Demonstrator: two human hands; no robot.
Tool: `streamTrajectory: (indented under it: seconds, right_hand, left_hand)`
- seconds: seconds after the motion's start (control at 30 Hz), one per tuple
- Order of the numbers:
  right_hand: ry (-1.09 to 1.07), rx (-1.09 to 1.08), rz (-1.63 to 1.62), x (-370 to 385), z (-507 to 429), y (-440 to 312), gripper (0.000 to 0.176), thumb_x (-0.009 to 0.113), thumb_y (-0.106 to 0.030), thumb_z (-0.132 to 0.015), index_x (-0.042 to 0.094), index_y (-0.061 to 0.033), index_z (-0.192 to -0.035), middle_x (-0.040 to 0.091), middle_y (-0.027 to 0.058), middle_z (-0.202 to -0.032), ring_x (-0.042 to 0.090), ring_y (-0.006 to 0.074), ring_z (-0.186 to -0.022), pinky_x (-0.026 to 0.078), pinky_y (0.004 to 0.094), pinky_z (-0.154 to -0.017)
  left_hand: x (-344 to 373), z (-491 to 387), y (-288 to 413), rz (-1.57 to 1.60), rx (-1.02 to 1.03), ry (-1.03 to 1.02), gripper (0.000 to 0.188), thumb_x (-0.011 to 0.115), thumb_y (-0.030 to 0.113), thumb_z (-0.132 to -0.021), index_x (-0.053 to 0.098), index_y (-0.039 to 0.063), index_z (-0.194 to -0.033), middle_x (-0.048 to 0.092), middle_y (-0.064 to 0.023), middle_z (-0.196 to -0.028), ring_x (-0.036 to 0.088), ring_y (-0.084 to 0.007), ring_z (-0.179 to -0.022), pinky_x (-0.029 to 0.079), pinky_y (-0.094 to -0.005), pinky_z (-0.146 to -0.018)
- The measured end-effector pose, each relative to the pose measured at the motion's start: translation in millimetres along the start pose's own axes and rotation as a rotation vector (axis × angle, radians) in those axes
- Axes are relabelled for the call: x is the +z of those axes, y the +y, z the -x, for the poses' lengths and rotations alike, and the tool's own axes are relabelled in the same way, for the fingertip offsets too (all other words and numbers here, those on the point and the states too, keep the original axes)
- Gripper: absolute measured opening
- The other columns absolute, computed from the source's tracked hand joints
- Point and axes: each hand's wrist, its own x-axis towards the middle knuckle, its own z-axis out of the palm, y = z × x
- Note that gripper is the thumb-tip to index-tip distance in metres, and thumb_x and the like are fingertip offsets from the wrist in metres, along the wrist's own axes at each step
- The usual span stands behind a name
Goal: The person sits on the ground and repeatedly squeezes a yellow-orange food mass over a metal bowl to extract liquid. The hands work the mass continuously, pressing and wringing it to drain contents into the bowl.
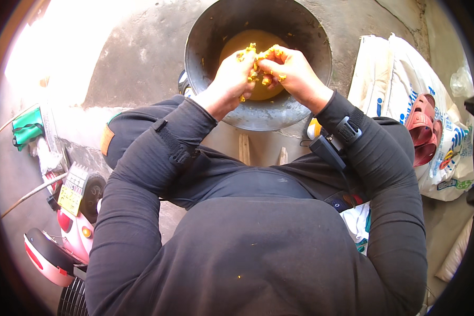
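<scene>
Over a large dark round tub [316,35], my two hands are close together. Yellow-brown liquid [276,37] stands in its bottom. My left hand [235,75] is curled around a clump of soft yellow pieces [252,73], with bits sticking to its fingers. On the other side, my right hand [294,71] has its thumb and fingers bent together on yellow pulp [274,51]. Its fingertips nearly meet those of my left hand. What exactly the yellow stuff is, I cannot tell.
White printed sacks [403,79] lie at the right, with red clogs [422,130] on them. At the left are a pink scooter [77,233], a thin stick [33,195] and a green bag [27,126]. Two wooden legs [244,148] show below the tub.
</scene>
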Motion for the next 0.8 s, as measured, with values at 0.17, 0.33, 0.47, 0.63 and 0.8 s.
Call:
streamTrajectory:
  seconds: [0.17,0.33,0.47,0.63,0.8]
  right_hand:
    - [-0.068,0.018,-0.185,9,-2,-4,0.015,0.059,-0.013,-0.086,0.058,0.0012,-0.09,0.062,0.005,-0.077,0.056,0.0077,-0.063,0.047,0.0225,-0.055]
    - [0.059,0.014,-0.139,11,-4,0,0.023,0.061,-0.009,-0.083,0.057,0.0028,-0.102,0.063,0.008,-0.095,0.059,0.013,-0.085,0.047,0.026,-0.08]
    - [0.171,-0.252,0.3,4,-3,-7,0.034,0.069,-0.015,-0.078,0.056,-0.0003,-0.106,0.063,0.0097,-0.095,0.062,0.0165,-0.082,0.05,0.0287,-0.071]
    - [-0.027,-0.427,0.639,7,7,-8,0.032,0.072,-0.018,-0.074,0.057,-0.0015,-0.097,0.063,0.0174,-0.082,0.063,0.0311,-0.075,0.05,0.0345,-0.068]
    - [-0.015,0.018,0.114,3,3,-7,0.019,0.061,-0.008,-0.084,0.059,0.0004,-0.101,0.063,0.0052,-0.081,0.058,0.008,-0.067,0.048,0.0222,-0.06]
  left_hand:
    - [-1,2,-1,0.092,-0.118,0.02,0.028,0.037,0.035,-0.096,0.053,0.011,-0.094,0.052,0.0006,-0.065,0.04,-0.0069,-0.043,0.031,-0.021,-0.038]
    - [-5,-3,-2,0.526,-0.164,-0.063,0.045,0.031,0.041,-0.095,0.054,0.004,-0.108,0.064,-0.0093,-0.096,0.062,-0.0204,-0.076,0.052,-0.0338,-0.068]
    - [-16,-4,8,0.585,-0.107,-0.166,0.063,0.023,0.053,-0.095,0.047,0.003,-0.123,0.051,-0.0139,-0.124,0.051,-0.0256,-0.111,0.043,-0.0403,-0.092]
    - [-13,3,12,0.67,-0.054,-0.255,0.064,0.026,0.054,-0.094,0.045,0.002,-0.125,0.051,-0.014,-0.124,0.048,-0.024,-0.114,0.037,-0.0355,-0.1]
    - [-6,5,10,0.558,-0.002,-0.305,0.043,0.039,0.036,-0.097,0.048,0.003,-0.123,0.053,-0.0109,-0.118,0.051,-0.0193,-0.109,0.04,-0.0331,-0.096]
